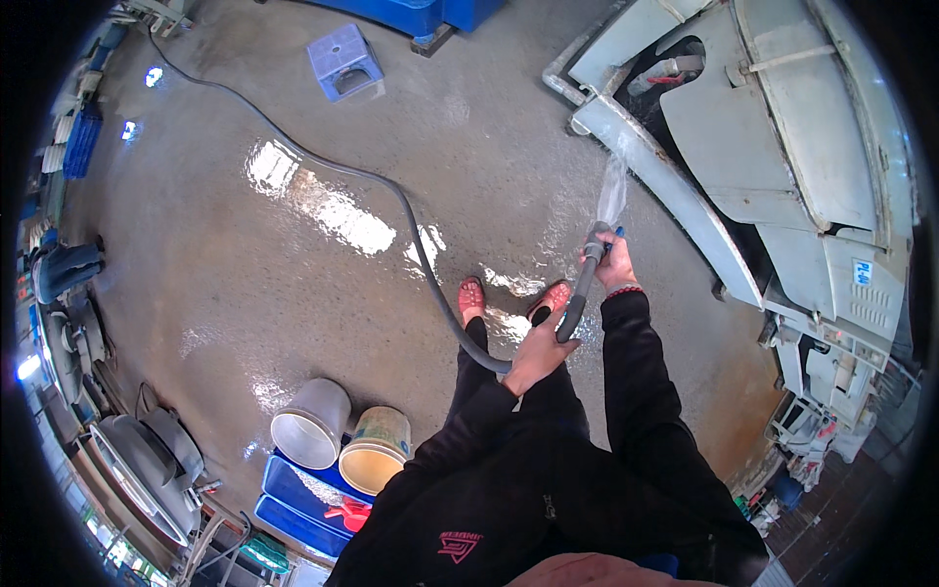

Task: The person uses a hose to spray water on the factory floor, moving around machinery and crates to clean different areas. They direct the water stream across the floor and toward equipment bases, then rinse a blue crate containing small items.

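A grey hose (421,235) runs over the wet floor and up to my hands. My left hand (540,354) is wrapped round the hose in front of my body. Farther forward and to the right, my right hand (613,264) grips the hose near its end, where a blue part shows by the fingers. From the hose's end a jet of water (612,191) sprays toward the lower edge of a large whitish machine (675,196) on the right.
A light purple plastic stool (342,61) stands at the far side, near a blue container (391,12). Two buckets, one white (305,430) and one yellowish (377,445), are beside a blue tub (293,489) at lower left. Racks and equipment line the left.
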